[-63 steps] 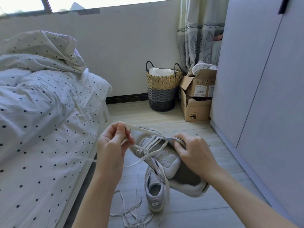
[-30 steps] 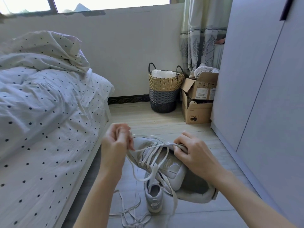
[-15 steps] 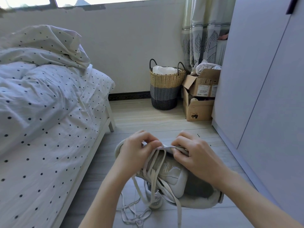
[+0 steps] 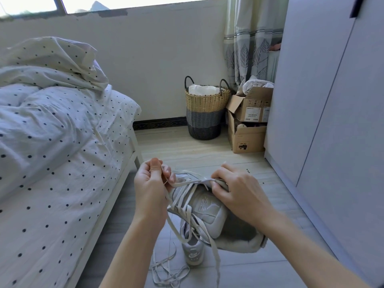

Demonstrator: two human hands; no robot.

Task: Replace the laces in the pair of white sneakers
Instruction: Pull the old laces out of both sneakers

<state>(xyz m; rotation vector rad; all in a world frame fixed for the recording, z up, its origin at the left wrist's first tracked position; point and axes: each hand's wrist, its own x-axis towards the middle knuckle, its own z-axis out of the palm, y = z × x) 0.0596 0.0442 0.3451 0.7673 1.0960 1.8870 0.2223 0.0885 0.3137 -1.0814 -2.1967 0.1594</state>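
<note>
Left hand (image 4: 150,187) up and curled, thumb and fingers pinching the flat off-white shoelace (image 4: 182,201) right where it leaves the eyelets. Just across from it the right hand (image 4: 239,193) is clamped on the tongue end of the pale grey-white leather sneaker (image 4: 209,210), holding it off the floor on its side, toe towards the left hand. Loose lace ends dangle below both wrists. Whether the lace is going in or coming out, I can't tell. My advice: draw it along the line of the eyelet, keep the flat lace untwisted, and brace the shoe firmly. Directly beneath the hands stands the second white sneaker (image 4: 192,249), upright on the grey floor, with a tangle of loose white laces (image 4: 166,271) beside it.
</note>
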